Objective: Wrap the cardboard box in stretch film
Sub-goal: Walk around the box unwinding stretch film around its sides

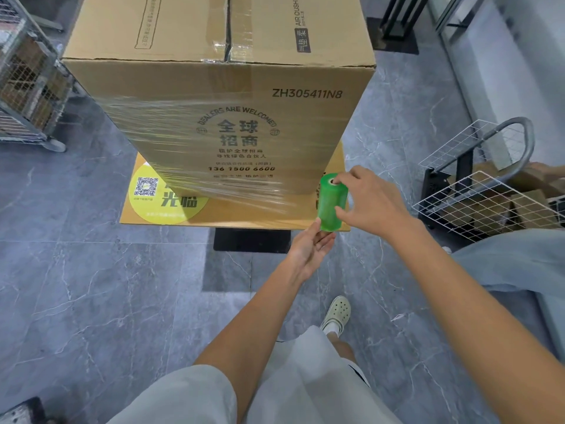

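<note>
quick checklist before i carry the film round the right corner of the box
1. Roll held at both ends: right grip on the top end and side of the roll, left grip under its bottom end. ok
2. Film runs unbroken from the front face of the box to the roll. ok
3. Whole front face covered: the top band is bare cardboard. not ok
4. Room to step right: a wire rack stands near that side. cannot tell
5. Far sides wrapped: hidden from this view. cannot tell
</note>
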